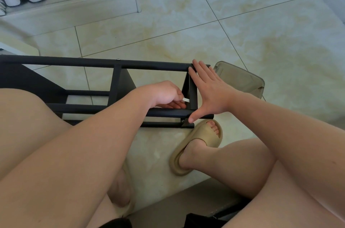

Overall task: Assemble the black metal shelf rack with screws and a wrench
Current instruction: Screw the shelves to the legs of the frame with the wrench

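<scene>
The pale tiled floor [242, 31] carries the black rack [74, 62], which lies on its side in front of the seated person's knees, its long rails running left to right. A smoky plastic box [240, 78] sits on the floor just past the rack's right end, and a tan slipper [203, 134] on one foot rests near that same end. The right hand [211, 87] lies spread flat, grip released, fingers touching the far rail and thumb touching the near rail. The left hand [164, 93] has its grip clenched round a small silver wrench [186, 99] beside the right end bracket.
</scene>
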`<state>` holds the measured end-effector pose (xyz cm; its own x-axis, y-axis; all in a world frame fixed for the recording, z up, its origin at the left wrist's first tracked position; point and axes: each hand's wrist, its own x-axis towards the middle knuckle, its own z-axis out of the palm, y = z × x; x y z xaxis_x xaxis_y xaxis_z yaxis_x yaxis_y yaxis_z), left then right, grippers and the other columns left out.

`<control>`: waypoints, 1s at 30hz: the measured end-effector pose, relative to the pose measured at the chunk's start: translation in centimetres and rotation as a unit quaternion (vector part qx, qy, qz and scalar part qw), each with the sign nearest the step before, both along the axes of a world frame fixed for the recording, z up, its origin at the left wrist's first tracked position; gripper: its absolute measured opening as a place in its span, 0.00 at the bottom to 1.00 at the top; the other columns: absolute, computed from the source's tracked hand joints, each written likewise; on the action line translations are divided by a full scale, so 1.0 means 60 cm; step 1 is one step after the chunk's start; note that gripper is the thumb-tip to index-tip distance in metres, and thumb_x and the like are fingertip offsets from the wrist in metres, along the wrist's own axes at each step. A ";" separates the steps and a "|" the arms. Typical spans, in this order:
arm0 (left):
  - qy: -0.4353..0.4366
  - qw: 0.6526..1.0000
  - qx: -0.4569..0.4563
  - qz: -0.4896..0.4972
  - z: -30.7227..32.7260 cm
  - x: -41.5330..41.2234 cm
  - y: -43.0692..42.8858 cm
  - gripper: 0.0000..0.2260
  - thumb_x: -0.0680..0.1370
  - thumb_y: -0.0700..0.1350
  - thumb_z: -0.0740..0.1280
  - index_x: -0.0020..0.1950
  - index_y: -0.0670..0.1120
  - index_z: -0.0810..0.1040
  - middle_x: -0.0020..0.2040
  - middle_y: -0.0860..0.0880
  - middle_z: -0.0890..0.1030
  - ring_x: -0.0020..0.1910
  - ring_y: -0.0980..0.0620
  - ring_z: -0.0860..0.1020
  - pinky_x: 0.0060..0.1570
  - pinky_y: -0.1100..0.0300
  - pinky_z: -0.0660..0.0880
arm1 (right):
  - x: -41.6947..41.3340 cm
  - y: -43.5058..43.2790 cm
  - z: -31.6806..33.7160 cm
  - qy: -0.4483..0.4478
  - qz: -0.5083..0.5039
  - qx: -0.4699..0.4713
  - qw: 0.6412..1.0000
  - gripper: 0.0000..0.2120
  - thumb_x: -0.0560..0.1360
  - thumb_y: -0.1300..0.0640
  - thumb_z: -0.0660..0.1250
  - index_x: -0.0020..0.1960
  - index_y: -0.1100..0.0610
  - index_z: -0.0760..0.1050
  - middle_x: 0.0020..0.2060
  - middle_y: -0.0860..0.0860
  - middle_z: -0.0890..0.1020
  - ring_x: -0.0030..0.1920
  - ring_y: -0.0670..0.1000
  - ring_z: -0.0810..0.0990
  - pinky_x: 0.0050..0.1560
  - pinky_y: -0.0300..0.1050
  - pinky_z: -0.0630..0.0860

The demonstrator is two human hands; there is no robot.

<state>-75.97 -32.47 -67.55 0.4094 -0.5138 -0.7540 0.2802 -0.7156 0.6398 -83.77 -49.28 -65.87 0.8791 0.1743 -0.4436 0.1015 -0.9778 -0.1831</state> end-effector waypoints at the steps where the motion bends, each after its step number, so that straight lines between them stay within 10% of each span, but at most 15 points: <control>1: -0.005 1.000 0.000 -0.009 -0.001 0.000 0.001 0.08 0.83 0.39 0.62 0.47 0.45 0.78 0.44 0.49 0.86 0.49 0.50 0.84 0.56 0.57 0.78 | 0.000 0.000 0.000 0.000 0.000 -0.001 1.000 0.75 0.54 0.16 0.62 0.80 0.59 0.31 0.79 0.56 0.29 0.78 0.56 0.28 0.79 0.54 0.33; 15: -0.130 0.975 0.051 -0.174 -0.004 0.000 0.006 0.12 0.80 0.44 0.66 0.38 0.57 0.77 0.40 0.57 0.77 0.41 0.56 0.73 0.42 0.60 0.67 | -0.001 0.002 -0.001 -0.003 -0.004 0.000 1.000 0.75 0.56 0.17 0.66 0.81 0.59 0.31 0.79 0.56 0.30 0.79 0.56 0.28 0.79 0.54 0.33; 30: -0.168 0.971 0.043 -0.167 0.012 0.025 0.016 0.05 0.78 0.43 0.70 0.51 0.50 0.84 0.40 0.55 0.85 0.36 0.61 0.81 0.36 0.71 0.75 | 0.000 0.002 -0.001 -0.004 -0.005 0.004 1.000 0.75 0.55 0.17 0.65 0.81 0.59 0.31 0.79 0.56 0.30 0.79 0.56 0.29 0.78 0.52 0.31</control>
<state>-74.49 -31.49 -66.86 0.4598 -0.6018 -0.6530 -0.1908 -0.7851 0.5892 -83.76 -49.18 -65.94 0.8843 0.1692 -0.4352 0.0932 -0.9772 -0.1905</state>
